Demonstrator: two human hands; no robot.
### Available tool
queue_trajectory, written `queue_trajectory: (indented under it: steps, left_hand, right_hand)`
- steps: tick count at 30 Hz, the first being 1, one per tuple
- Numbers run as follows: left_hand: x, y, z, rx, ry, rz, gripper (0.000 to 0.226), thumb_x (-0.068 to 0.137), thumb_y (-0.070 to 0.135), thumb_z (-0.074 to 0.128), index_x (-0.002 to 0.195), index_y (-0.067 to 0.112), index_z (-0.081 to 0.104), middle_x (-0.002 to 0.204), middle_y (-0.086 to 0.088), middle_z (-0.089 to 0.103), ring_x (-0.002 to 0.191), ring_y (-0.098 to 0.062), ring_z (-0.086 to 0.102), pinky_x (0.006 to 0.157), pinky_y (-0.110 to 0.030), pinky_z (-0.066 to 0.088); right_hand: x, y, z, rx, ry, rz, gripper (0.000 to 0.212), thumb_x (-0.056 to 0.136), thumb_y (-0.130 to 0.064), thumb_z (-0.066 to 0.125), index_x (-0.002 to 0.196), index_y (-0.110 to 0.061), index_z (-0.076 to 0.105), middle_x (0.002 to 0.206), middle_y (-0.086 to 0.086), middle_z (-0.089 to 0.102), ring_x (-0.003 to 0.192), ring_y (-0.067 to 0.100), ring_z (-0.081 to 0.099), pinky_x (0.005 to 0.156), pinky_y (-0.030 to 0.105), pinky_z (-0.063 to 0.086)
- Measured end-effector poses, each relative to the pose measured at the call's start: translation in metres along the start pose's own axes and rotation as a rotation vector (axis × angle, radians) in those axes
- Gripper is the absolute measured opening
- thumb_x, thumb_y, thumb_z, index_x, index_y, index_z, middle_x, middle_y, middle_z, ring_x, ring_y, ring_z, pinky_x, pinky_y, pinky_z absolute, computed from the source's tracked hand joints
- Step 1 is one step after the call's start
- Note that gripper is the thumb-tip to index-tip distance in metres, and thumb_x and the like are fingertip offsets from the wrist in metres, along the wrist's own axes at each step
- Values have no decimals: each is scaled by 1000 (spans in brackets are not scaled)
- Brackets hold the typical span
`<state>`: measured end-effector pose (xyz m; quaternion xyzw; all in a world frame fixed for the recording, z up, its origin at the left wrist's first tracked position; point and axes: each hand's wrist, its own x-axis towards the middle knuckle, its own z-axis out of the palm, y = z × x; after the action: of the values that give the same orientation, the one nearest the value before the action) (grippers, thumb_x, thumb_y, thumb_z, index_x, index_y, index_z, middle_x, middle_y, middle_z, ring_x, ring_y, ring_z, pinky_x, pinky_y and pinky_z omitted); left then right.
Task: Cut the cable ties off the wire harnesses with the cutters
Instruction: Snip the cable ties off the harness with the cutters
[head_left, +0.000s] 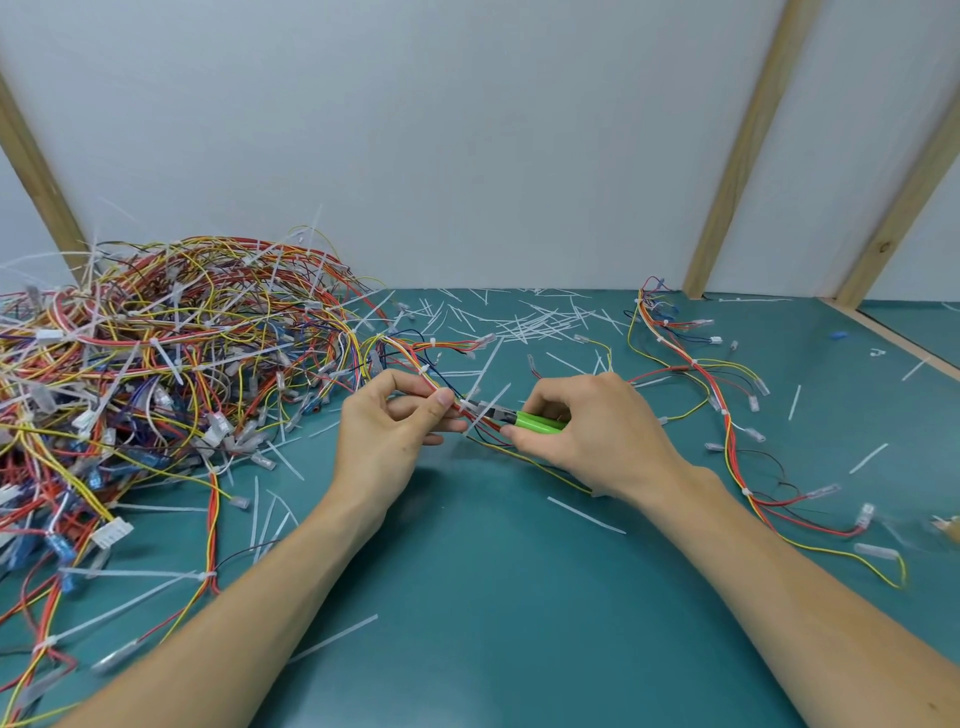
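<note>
Between the two hands, a wire harness (447, 387) is pinched by the left hand (387, 421), while the right hand (587, 431) grips one pair of green-handled cutters (524, 420), its nose at a white cable tie (485, 408). Left of the hands, a large pile of harnesses (166, 353) still bristles with ties. Right of them lies one long harness (727, 415), some ties apparently still on it. Beyond, many cut tie strips (530, 322) litter the worktop (493, 597). By the look of it, most work remains.

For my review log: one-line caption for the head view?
Left hand pinches a harness; right hand holds green cutters at its tie.
</note>
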<state>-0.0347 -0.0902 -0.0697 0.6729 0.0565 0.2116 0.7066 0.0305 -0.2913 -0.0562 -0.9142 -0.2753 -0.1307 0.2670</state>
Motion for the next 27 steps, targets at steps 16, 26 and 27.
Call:
queue_trajectory:
  steps: [16, 26, 27]
  left_hand:
    - [1, -4, -1, -12, -8, 13, 16, 91, 12, 70, 87, 12, 55, 75, -6, 77, 73, -20, 77, 57, -22, 56]
    - [0, -2, 0, -12, -4, 11, 15, 91, 11, 70, 88, 11, 55, 75, -7, 77, 73, -20, 77, 58, -22, 56]
    - [0, -2, 0, -11, -4, 11, 15, 92, 12, 70, 89, 10, 56, 75, -6, 77, 73, -20, 77, 58, -22, 57]
  right_hand:
    - [1, -2, -2, 37, -36, 15, 34, 79, -61, 76, 67, -32, 61, 57, -11, 58, 61, 7, 52, 58, 30, 37]
    - [0, -4, -3, 36, -31, 10, 34, 79, -61, 76, 68, -32, 62, 59, -10, 60, 62, 10, 52, 58, 30, 40]
    - [1, -4, -3, 35, -29, 10, 34, 79, -62, 76, 67, -32, 62, 59, -10, 61, 62, 10, 53, 58, 30, 41]
